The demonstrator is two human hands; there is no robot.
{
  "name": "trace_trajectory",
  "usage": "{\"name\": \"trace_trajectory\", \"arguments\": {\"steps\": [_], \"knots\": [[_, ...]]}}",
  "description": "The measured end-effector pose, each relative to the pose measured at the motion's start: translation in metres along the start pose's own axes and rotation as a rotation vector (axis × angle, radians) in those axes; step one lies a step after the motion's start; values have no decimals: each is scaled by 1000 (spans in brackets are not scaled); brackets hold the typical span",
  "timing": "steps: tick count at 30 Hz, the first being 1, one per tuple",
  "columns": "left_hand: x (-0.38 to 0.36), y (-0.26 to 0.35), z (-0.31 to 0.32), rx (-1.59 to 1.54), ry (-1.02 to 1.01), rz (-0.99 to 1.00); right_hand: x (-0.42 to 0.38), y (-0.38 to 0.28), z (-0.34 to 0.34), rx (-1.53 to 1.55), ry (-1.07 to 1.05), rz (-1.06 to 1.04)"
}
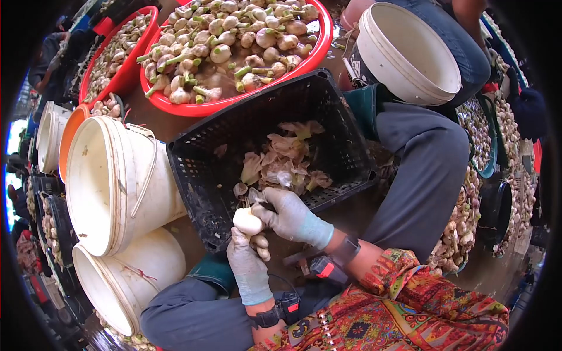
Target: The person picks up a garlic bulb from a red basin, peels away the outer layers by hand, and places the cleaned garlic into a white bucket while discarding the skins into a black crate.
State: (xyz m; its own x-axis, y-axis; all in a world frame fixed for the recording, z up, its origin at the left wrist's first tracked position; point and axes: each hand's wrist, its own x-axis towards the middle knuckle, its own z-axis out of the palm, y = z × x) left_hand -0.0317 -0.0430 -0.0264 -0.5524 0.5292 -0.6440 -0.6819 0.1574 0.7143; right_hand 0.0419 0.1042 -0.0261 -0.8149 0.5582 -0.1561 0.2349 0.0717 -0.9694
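Observation:
A white, peeled garlic bulb (247,222) sits in my left hand (248,266), whose gloved fingers are wrapped around it from below. My right hand (293,217), also in a grey glove, is closed beside the top of the bulb, its fingertips touching it. Something dark shows between those fingers, too hidden to name. Both hands are above the near edge of a black plastic crate (205,134). Inside the crate lie loose papery garlic skins (287,155), some of them just beyond my fingers.
A red tub (323,44) heaped with garlic bulbs stands behind the crate, another red tub (153,29) at its left. White buckets (120,181) lie tilted on the left. Upper right, a white bucket (410,52) is beside another person's leg (448,35). Garlic piles (456,234) line the right.

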Motion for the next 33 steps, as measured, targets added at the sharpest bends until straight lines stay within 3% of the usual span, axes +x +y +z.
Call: {"name": "trace_trajectory", "arguments": {"steps": [2, 4, 6, 8, 10, 12, 14, 16, 22, 23, 25, 26, 27, 28, 31, 32, 33], "knots": [[7, -6, -4, -318, -234, -8, 11, 15, 1, -162, 175, 130], [10, -9, -6, -355, -274, 12, 12, 17, -7, -111, 234, 90], [14, -10, -1, -470, -161, -4, -3, 7, -13, 105, 47, 116], [16, -8, 0, -462, -120, -57, -10, 7, -7, -133, -90, 123], [10, -5, 2, -449, -197, -13, -8, 4, -2, -158, -69, 83], [6, 1, 6, -622, -296, 21, -2, -4, -4, 279, -136, 253], [7, -4, 1, -717, -263, 50, 4, 3, -12, 241, 110, 97], [-10, 13, 12, -803, -84, 74, 8, 27, -18, 324, 242, 158], [-66, 115, -18, -1021, 86, 453, -4, -4, -20, 586, 233, 258], [-63, 128, -55, -1091, -189, 598, -4, -6, -18, 536, 227, 247], [-74, 170, -77, -1182, -203, 908, -8, -12, -22, 439, 205, 203], [-67, 181, -91, -1122, -140, 987, -7, -12, -19, 480, 244, 140], [-51, 193, -98, -830, -193, 1117, -6, -6, -20, 456, 225, 122], [-49, 205, -60, -741, -124, 1031, -8, -20, -24, 598, 212, 198], [10, 214, 30, -246, -181, 865, -3, -10, -30, 668, 239, 217], [33, 215, 65, -81, -40, 774, -2, -7, -31, 693, 253, 240], [51, 218, 99, 56, -71, 663, 1, 7, -30, 643, 266, 234]]}}
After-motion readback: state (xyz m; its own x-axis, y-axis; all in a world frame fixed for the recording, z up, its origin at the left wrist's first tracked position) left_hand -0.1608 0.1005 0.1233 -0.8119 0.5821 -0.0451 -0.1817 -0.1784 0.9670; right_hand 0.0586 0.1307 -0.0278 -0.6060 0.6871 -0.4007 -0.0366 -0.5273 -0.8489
